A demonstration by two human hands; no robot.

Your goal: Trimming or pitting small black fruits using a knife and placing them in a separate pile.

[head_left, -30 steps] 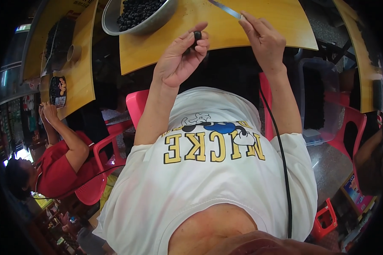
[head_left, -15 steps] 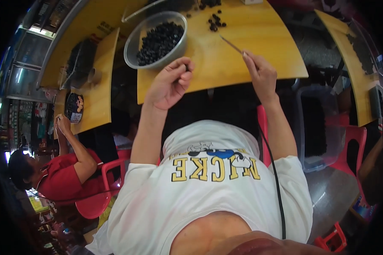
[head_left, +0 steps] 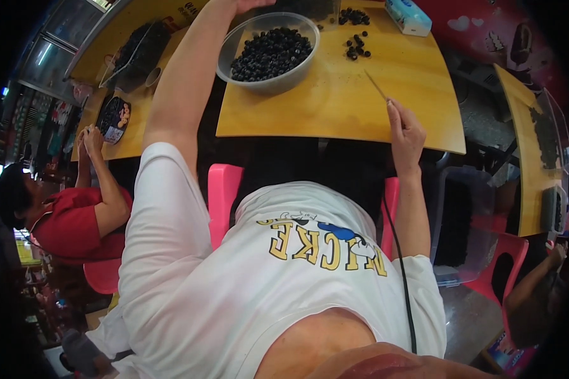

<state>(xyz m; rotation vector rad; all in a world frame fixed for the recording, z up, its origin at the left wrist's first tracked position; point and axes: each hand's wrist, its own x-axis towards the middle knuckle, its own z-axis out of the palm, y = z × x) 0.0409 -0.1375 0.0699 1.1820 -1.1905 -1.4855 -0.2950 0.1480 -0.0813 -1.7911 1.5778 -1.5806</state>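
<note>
My right hand (head_left: 407, 134) is closed round a slim, pointed knife (head_left: 376, 84), its thin blade aimed up and to the left above the yellow table (head_left: 335, 107). My left hand (head_left: 251, 5) reaches far forward past the translucent plastic bowl (head_left: 269, 83); the upper edge of the picture cuts it off, so its grip is hidden. Many small, round, dark pieces (head_left: 273, 54) fill the bowl. Several more dark pieces (head_left: 356, 47) lie loose on the table, beyond the knife's tip.
Behind the bowl stands a clear container (head_left: 303, 7) with dark contents. A blue tissue pack (head_left: 408, 16) lies at the table's far right. Left, a person in red (head_left: 82, 221) works at another table. A clear tub (head_left: 458, 221) of dark material stands right of my arm.
My left hand has gone from in front of the bowl, fingers curled on a small dark piece, to far forward beyond it. My right hand keeps holding the knife. The whole view has shifted.
</note>
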